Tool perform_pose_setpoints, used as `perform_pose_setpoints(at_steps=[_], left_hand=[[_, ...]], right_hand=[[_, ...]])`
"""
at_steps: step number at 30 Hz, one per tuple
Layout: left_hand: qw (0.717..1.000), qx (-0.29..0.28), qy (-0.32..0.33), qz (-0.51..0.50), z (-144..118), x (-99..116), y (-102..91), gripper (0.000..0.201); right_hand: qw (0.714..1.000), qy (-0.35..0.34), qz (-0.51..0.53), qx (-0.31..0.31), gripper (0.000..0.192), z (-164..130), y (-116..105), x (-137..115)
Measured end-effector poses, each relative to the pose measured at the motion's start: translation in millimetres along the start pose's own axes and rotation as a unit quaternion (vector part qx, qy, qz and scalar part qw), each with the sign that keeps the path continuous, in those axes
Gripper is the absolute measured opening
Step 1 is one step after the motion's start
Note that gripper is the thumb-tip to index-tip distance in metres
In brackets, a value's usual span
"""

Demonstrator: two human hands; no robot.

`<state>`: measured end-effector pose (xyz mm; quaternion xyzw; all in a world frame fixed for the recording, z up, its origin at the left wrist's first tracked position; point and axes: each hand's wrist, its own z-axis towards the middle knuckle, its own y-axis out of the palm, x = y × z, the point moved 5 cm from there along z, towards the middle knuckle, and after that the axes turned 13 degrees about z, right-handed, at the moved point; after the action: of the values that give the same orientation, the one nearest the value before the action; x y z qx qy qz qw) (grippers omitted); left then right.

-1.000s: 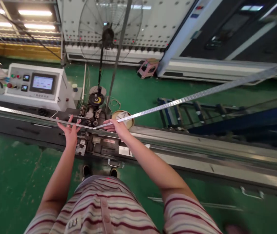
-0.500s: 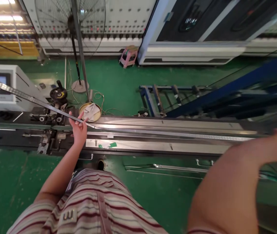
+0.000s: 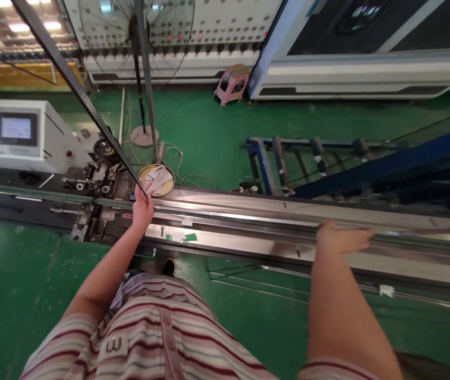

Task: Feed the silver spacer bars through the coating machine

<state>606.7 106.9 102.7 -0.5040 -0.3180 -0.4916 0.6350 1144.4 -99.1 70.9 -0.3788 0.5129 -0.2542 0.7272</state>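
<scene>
My left hand (image 3: 142, 207) pinches the bent corner of a long perforated metal strip (image 3: 78, 89) just above the machine head (image 3: 98, 182). One leg of the strip rises steeply up and to the left, out of the top of the picture. The other leg runs right, low along the steel machine bed (image 3: 249, 235). My right hand (image 3: 341, 238) is stretched out over that bed far to the right, on or just above the strip. It is blurred, so its hold is unclear. I wear a striped shirt.
A control box with a screen (image 3: 15, 129) stands at the left. Behind the bed are a round tin with a cloth (image 3: 156, 179), a standing fan (image 3: 136, 31), a pink stool (image 3: 233, 82) and a blue rack (image 3: 288, 158). The floor is green.
The strip's left leg has swung up from nearly flat to steep. My right hand left the corner, slid far right along the other leg, then came partway back. My left hand keeps the corner.
</scene>
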Motion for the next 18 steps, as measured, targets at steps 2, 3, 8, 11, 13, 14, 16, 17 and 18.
perform_pose_setpoints(at_steps=[2, 3, 8, 11, 13, 14, 16, 17, 18], left_hand=[[0.999, -0.005, 0.003, 0.037, 5, -10, -21.8, 0.075], [0.998, -0.010, 0.002, 0.055, 7, -15, -33.5, 0.074], [0.996, -0.010, -0.011, 0.090, 24, -46, -101.6, 0.070], [0.994, 0.004, -0.011, 0.108, 38, -66, -147.8, 0.075], [0.992, 0.005, -0.008, 0.126, 49, -78, -178.3, 0.076], [0.991, 0.004, -0.007, 0.134, 54, -85, -193.0, 0.076], [0.989, 0.003, -0.004, 0.148, 63, -96, -222.1, 0.074], [0.988, 0.006, -0.002, 0.154, 68, -102, -236.6, 0.073], [0.987, 0.012, -0.001, 0.158, 72, -107, -251.3, 0.073]], right_hand=[[0.993, 0.107, 0.019, -0.038, 0.077, -27, 24, -1], [0.989, 0.128, 0.021, -0.067, 0.074, -41, 37, -6], [0.990, 0.031, -0.012, -0.137, 0.056, -103, 79, -44], [0.986, -0.007, -0.042, -0.158, 0.057, -134, 95, -66], [0.983, -0.019, -0.064, -0.172, 0.058, -154, 104, -84], [0.981, -0.024, -0.074, -0.175, 0.058, -164, 108, -94], [0.979, -0.031, -0.090, -0.182, 0.057, -185, 114, -117], [0.977, -0.033, -0.098, -0.187, 0.057, -197, 117, -129], [0.975, -0.033, -0.105, -0.193, 0.058, -209, 120, -140]])
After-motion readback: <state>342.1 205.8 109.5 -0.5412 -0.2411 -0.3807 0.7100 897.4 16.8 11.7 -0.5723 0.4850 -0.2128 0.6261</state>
